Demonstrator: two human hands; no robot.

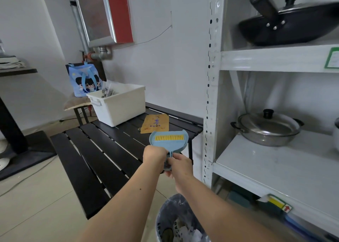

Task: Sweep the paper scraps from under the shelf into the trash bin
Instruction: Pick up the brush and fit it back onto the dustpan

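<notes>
The left hand (155, 156) is curled round the near end of a blue dustpan (169, 140), gripping at the handle, and the right hand (180, 165) pinches the same handle just beside it, so both hands are closed on one tool, touching each other. Whether a separate brush handle is nested in that grip cannot be told; a yellow comb strip (169, 137) shows across the pan's far half.

From the hands, the pan runs straight away and slightly up, its long axis pointing forward over the near edge of the black slatted bench (95, 161), its wide mouth at the far end. Left of the hands and well beyond them, a white tub (121, 107) sits on the bench, with a yellow card (156, 122) just past the pan's mouth.

The relation that matters lies below and to the right. The bin (176, 221), lined with a dark bag, stands on the floor beneath the right forearm, nearer the person than the hands are; paper scraps (185, 229) already lie in it. Right of the hands and lower still is the gap under the shelf (275, 170), where dark, blurred items sit; no loose scraps can be made out there.

So the pan points away from both bin and gap. Any further sweeping would call for turning its mouth down and to the right; the right hand is the nearer one to that gap. With scraps in the bin, the job looks largely done, though that is a judgement only.
</notes>
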